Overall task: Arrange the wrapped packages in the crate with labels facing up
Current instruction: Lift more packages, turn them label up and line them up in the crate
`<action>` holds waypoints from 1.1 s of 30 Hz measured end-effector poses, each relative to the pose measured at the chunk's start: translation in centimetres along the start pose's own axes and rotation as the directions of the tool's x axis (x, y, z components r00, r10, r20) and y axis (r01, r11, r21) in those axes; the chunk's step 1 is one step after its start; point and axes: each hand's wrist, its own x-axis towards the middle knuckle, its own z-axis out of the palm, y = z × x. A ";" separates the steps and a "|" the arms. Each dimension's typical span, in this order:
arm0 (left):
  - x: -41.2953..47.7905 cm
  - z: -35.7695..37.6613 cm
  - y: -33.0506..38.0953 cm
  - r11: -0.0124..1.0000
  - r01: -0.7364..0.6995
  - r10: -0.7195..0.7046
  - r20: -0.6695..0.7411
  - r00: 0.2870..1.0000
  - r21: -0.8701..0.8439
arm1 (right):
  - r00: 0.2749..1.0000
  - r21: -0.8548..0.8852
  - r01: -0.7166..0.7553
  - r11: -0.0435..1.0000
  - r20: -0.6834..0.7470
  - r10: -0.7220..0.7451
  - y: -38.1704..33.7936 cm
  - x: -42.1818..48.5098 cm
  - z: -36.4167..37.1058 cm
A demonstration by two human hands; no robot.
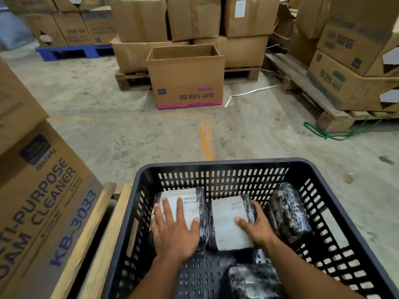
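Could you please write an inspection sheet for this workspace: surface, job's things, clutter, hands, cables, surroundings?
Surface: black perforated crate, its floor partly bare near the person.
Job's things: four wrapped packages. Left package and middle package show white labels up. Right package and near package show no label.
Clutter: nothing seen inside the crate.
Hands: left hand lies flat on the left package; right hand grips the middle package's right edge.
Cables: none; a green cord and a white strap lie on the floor.
Surroundings: concrete floor, open carton, stacked boxes on pallets.
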 end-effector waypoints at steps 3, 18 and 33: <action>0.4 0.4 0.0 1.000 0.002 -0.002 -0.019 1.000 0.015 | 0.998 -0.142 -0.055 0.988 -0.027 0.052 1.7 0.7 0.7; 0.3 -0.5 0.3 0.999 0.011 -0.010 0.025 1.000 -0.046 | 0.968 -0.423 0.189 0.886 -0.071 -0.240 -4.1 -3.7 -0.9; -0.6 -2.2 2.7 0.963 0.097 -0.092 0.033 0.995 -0.251 | 0.908 -0.466 0.082 0.881 -0.330 -0.259 -3.1 -5.7 -6.4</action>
